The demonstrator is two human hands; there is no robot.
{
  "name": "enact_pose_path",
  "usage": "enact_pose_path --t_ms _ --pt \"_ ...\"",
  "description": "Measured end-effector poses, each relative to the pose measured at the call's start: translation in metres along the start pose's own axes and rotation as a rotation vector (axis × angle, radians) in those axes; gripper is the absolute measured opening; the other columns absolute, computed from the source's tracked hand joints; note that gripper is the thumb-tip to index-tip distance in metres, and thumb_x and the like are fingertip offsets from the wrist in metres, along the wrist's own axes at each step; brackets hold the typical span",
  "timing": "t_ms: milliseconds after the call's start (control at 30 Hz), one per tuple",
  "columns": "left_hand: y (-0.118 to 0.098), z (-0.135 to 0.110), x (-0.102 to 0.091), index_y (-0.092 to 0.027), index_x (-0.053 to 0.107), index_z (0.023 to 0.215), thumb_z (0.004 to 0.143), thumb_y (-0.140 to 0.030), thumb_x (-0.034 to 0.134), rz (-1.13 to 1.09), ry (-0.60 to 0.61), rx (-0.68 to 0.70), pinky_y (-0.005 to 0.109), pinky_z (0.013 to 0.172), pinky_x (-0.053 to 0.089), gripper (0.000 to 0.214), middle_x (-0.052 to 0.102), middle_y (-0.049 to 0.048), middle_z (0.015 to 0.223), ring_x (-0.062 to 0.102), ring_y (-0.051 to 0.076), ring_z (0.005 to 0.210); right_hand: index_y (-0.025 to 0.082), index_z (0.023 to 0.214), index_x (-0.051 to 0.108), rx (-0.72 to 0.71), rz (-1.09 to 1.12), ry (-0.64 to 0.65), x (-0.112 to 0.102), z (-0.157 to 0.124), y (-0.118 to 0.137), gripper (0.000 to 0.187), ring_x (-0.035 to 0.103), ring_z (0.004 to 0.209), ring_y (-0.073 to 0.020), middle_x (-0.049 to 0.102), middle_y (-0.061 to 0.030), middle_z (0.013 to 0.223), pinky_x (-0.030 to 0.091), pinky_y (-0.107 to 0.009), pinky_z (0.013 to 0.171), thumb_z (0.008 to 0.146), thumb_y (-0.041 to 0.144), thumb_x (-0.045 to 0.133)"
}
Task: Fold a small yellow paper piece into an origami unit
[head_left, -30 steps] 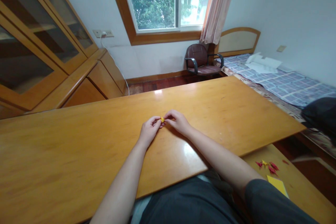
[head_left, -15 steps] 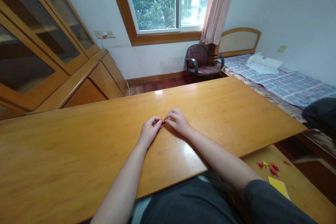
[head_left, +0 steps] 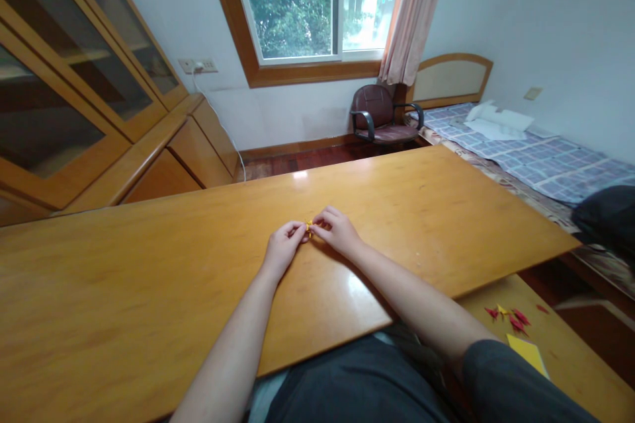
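Observation:
A tiny folded piece of yellow paper [head_left: 308,227] sits between my two hands at the middle of the wooden table [head_left: 149,277]. My left hand [head_left: 284,246] pinches it from the left with curled fingers. From the right, my right hand [head_left: 337,230] pinches the same piece, fingers bent over it. Both hands rest low on the tabletop, and most of the paper is hidden by the fingertips.
On a lower wooden surface at the right lie several small red and yellow folded pieces [head_left: 510,317] and a yellow paper sheet [head_left: 526,351]. A bed [head_left: 546,158] runs along the right wall, an office chair [head_left: 380,117] stands under the window, and glass-door cabinets [head_left: 74,92] fill the left.
The hands stay together on the yellow piece; the fingers shift slightly around it. The view has barely moved.

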State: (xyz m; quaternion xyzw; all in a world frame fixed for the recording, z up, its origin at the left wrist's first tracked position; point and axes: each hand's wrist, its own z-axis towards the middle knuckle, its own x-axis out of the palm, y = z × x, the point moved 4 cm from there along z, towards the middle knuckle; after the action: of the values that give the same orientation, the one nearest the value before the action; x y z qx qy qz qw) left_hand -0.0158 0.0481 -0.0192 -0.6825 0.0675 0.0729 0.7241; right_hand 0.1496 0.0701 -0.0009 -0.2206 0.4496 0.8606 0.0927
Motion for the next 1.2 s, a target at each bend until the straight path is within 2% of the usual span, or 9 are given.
enact_pose_path --t_ms 200,400,467,567,667,800,1200 --pt "0.002 0.000 0.003 -0.016 0.070 0.089 0.075 -0.054 0.069 -0.070 0.030 -0.038 0.032 0.078 0.057 0.041 0.074 0.0063 0.085 0.070 0.020 0.082 0.017 0.080 0.069 0.013 -0.007 -0.019 0.000 0.000 -0.002 0.008 0.057 0.070 -0.0116 0.062 -0.0020 0.079 0.047 -0.023 0.067 0.086 0.020 0.065" --pt "0.006 0.002 0.002 -0.016 0.064 0.091 0.073 -0.052 0.072 -0.119 -0.005 -0.031 0.034 0.076 0.058 0.040 0.073 0.0061 0.086 0.071 0.020 0.080 0.018 0.085 0.071 -0.043 -0.057 0.020 -0.003 0.001 0.000 0.009 0.058 0.073 -0.0129 0.063 -0.0031 0.081 0.046 -0.024 0.070 0.089 0.020 0.063" --pt "0.002 0.001 -0.001 -0.017 0.065 0.092 0.076 -0.048 0.070 -0.034 -0.029 0.031 0.034 0.078 0.057 0.035 0.072 0.0060 0.089 0.071 0.020 0.080 0.018 0.087 0.071 -0.070 -0.073 0.037 -0.005 0.001 0.003 0.010 0.058 0.075 -0.0134 0.063 -0.0038 0.082 0.047 -0.024 0.071 0.090 0.021 0.063" --pt "-0.007 -0.001 -0.005 -0.019 0.070 0.089 0.081 -0.041 0.065 0.220 -0.057 0.163 0.033 0.082 0.055 0.024 0.072 0.0051 0.090 0.069 0.019 0.082 0.019 0.086 0.071 -0.112 -0.114 0.066 -0.005 0.001 0.006 0.010 0.059 0.077 -0.0144 0.064 -0.0045 0.083 0.047 -0.025 0.072 0.090 0.021 0.062" --pt "-0.013 -0.003 -0.008 -0.021 0.072 0.088 0.083 -0.037 0.062 0.346 -0.067 0.243 0.030 0.078 0.054 0.020 0.072 0.0042 0.087 0.067 0.019 0.081 0.019 0.088 0.071 -0.157 -0.168 0.086 -0.004 0.001 0.006 0.012 0.060 0.079 -0.0156 0.065 -0.0056 0.085 0.047 -0.026 0.073 0.091 0.023 0.061" --pt "-0.015 -0.004 -0.007 -0.021 0.072 0.086 0.083 -0.035 0.061 0.380 -0.064 0.270 0.029 0.076 0.053 0.018 0.072 0.0041 0.086 0.066 0.019 0.080 0.019 0.090 0.071 -0.211 -0.247 0.102 -0.003 0.000 0.005 0.015 0.059 0.080 -0.0166 0.065 -0.0071 0.086 0.046 -0.026 0.073 0.093 0.026 0.058" --pt "-0.016 -0.004 -0.005 -0.022 0.073 0.083 0.082 -0.034 0.061 0.425 -0.077 0.285 0.029 0.074 0.051 0.017 0.073 0.0037 0.083 0.066 0.019 0.077 0.021 0.090 0.071 -0.259 -0.374 0.143 -0.004 -0.002 0.006 0.015 0.057 0.079 -0.0168 0.063 -0.0072 0.086 0.043 -0.026 0.070 0.092 0.029 0.060"
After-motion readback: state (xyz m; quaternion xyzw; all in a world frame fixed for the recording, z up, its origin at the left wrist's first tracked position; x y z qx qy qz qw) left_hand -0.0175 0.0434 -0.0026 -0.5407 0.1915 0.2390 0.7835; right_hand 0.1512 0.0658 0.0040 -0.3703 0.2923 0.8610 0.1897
